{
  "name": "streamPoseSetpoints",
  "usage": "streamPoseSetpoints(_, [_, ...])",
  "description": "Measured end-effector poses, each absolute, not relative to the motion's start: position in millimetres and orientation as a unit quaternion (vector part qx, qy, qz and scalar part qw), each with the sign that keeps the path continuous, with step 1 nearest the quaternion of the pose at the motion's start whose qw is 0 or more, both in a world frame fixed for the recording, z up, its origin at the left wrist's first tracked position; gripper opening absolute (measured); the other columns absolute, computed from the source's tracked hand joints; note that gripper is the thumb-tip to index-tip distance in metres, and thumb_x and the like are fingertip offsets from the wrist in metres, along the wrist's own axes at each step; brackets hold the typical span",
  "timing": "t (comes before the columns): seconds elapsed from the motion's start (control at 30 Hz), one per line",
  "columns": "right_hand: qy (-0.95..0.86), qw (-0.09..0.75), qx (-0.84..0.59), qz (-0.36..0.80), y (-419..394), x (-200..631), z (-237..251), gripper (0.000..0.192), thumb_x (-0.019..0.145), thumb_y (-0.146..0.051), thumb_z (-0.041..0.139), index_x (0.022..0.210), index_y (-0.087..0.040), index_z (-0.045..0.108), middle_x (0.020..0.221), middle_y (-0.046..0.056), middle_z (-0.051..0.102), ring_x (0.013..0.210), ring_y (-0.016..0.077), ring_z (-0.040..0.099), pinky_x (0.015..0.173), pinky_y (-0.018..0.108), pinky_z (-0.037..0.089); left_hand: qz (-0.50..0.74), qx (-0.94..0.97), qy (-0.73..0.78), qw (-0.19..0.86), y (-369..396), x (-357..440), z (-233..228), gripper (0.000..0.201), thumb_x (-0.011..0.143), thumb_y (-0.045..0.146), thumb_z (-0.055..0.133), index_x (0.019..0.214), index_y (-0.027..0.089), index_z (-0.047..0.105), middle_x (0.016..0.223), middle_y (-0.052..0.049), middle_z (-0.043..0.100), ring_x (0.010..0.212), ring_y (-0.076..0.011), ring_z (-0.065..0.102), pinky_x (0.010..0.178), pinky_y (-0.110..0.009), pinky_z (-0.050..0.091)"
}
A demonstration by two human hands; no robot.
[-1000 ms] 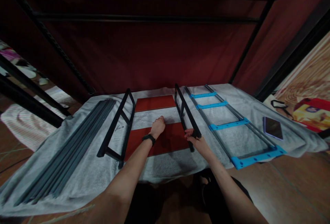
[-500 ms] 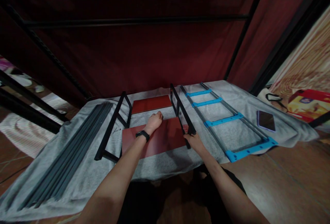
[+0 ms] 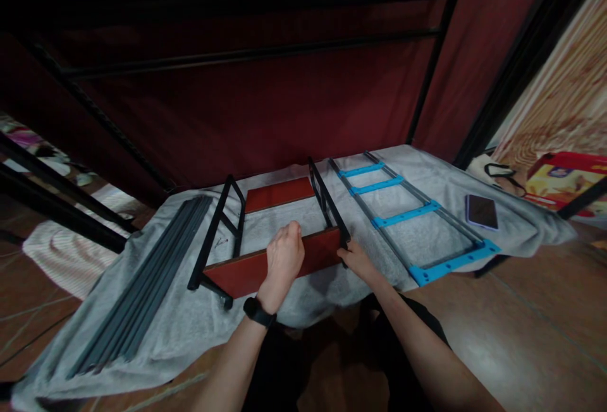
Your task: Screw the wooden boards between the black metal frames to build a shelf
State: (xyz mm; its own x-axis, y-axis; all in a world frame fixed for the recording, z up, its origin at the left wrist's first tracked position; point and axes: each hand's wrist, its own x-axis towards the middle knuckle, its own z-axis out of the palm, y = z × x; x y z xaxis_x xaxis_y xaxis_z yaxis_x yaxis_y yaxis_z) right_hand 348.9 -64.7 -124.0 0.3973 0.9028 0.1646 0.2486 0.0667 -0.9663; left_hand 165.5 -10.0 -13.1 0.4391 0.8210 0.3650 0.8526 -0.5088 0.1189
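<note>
My left hand (image 3: 284,254), with a black band on its wrist, is closed over the top edge of the near reddish-brown board (image 3: 322,253). That board stands tilted on its long edge between two black metal side frames. Around the near corner of the right black side frame (image 3: 331,200) my right hand (image 3: 355,259) is wrapped, close to the board's right end. Beside the board's left end stands the left black side frame (image 3: 211,233). A second reddish-brown board (image 3: 277,194) lies between the frames at the far side.
Grey tubes (image 3: 147,279) lie bundled at left on the grey cloth (image 3: 256,323). To the right are a rack of grey rods with blue crosspieces (image 3: 405,213) and a phone (image 3: 482,212). Small screws (image 3: 220,242) lie near the left frame. A red-and-yellow box (image 3: 564,181) is far right.
The near board has turned from lying nearly flat to standing on edge, with my left hand coming toward me on it. My right hand stays at the right frame's corner.
</note>
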Motion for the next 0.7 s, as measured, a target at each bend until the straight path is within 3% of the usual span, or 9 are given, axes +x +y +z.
streamPoseSetpoints(0.33, [-0.463,0.559,-0.616,0.305,-64.5,349.9,-123.0,0.035,0.063,-0.015,0.052,0.093,-0.028,0.065,0.091,0.001,0.072,0.091,0.0246,0.066,0.087,0.037,0.051,-0.201,-0.834,-0.51,0.065,-27.7,167.8,-15.7,0.03,0.103,0.027,0.03,0.099,0.021,0.059,0.078,-0.007,0.067,0.079,-0.0225,0.065,0.073,-0.031,0.042])
streamPoseSetpoints(0.53, [-0.486,0.574,-0.596,0.281,-66.8,356.1,-116.7,0.055,0.06,-0.011,0.046,0.111,-0.024,0.064,0.114,0.006,0.068,0.115,0.0249,0.06,0.106,0.042,0.043,-0.232,-0.843,-0.485,0.011,-28.7,175.2,-17.8,0.03,0.102,0.029,0.036,0.122,0.021,0.057,0.084,-0.007,0.072,0.078,-0.0212,0.069,0.072,-0.029,0.044])
streamPoseSetpoints(0.7, [-0.447,0.627,-0.599,0.219,-81.1,363.4,-96.9,0.048,0.074,-0.017,0.045,0.12,-0.024,0.059,0.119,0.006,0.064,0.107,0.0207,0.061,0.099,0.039,0.047,-0.25,-0.854,-0.455,-0.019,-30.2,186.3,-21.9,0.039,0.102,0.03,0.039,0.138,0.019,0.049,0.08,-0.007,0.073,0.078,-0.0213,0.07,0.076,-0.028,0.046])
